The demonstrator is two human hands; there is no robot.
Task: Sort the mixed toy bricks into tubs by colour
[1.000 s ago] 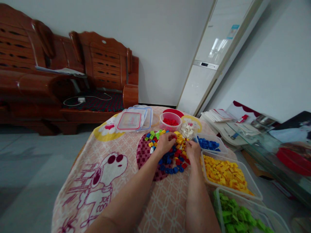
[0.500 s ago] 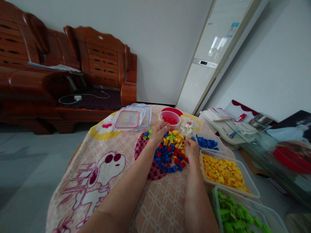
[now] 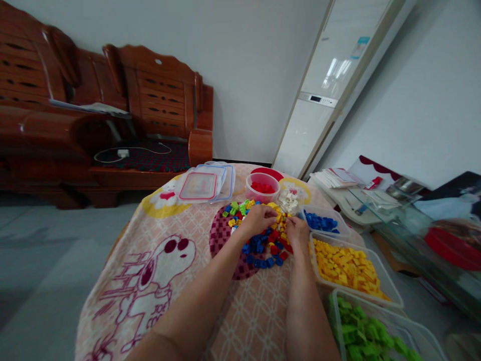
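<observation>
A pile of mixed toy building bricks [image 3: 259, 244], mostly blue, red and yellow with some green, lies on a dark red checked patch of the tablecloth. Over the pile's middle is my left hand [image 3: 258, 220], fingers loosely bent and apart above the yellow bricks [image 3: 280, 219]; I see nothing held in it. At the pile's right edge my right hand [image 3: 297, 232] has its fingers curled together by yellow bricks. What its fingertips hold is hidden. Behind the pile stand a round pink tub [image 3: 263, 195] of red bricks and a heap of white bricks [image 3: 288, 200].
On the right stand clear boxes of blue bricks [image 3: 321, 223], yellow bricks [image 3: 347, 265] and green bricks [image 3: 368, 326]. Stacked clear lids [image 3: 201, 186] lie at the back left, and a red lid [image 3: 267, 173] behind the tub. A glass table [image 3: 406, 230] stands further right.
My left hand has moved from in front of the pink tub down and right over the pile, its fingers now bent. My right hand stays almost where it was.
</observation>
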